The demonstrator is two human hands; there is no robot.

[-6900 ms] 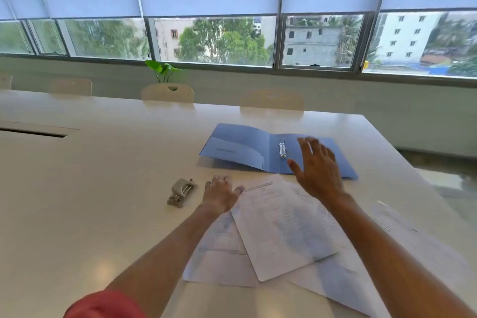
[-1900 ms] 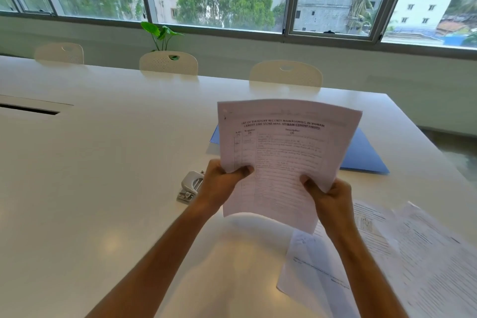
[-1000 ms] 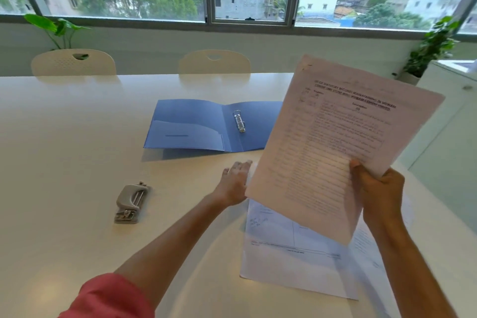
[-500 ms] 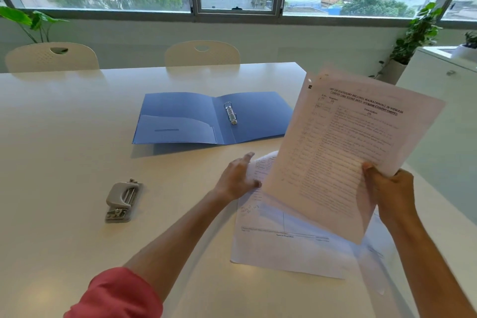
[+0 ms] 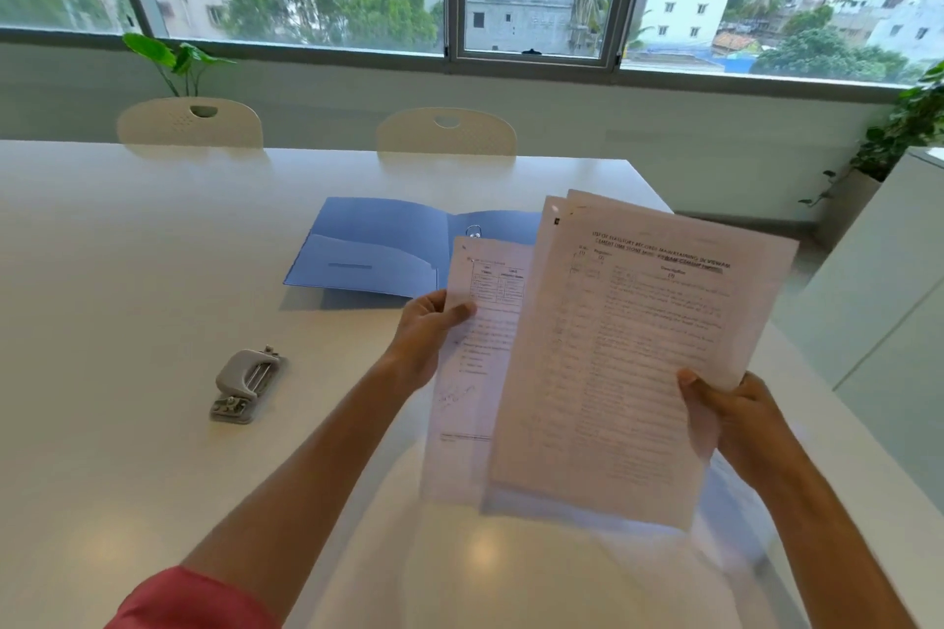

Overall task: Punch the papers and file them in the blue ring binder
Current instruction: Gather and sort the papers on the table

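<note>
The blue ring binder (image 5: 378,250) lies open on the white table (image 5: 127,271), its metal rings partly hidden behind raised paper. My left hand (image 5: 426,332) grips a single printed sheet (image 5: 475,373) by its left edge, lifted off the table. My right hand (image 5: 735,419) holds a stack of printed papers (image 5: 628,352) upright by its right edge; the stack overlaps the single sheet. A grey hole punch (image 5: 248,383) rests on the table left of my left forearm, untouched.
Two cream chairs (image 5: 190,123) (image 5: 447,130) stand at the table's far side under the windows. A green plant (image 5: 176,61) grows behind the left chair and another plant (image 5: 904,128) at the right. A white cabinet (image 5: 889,281) stands right of the table.
My left hand has picked up a sheet from the table and lifted it beside the stack held in my right hand. The view has shifted slightly left.
</note>
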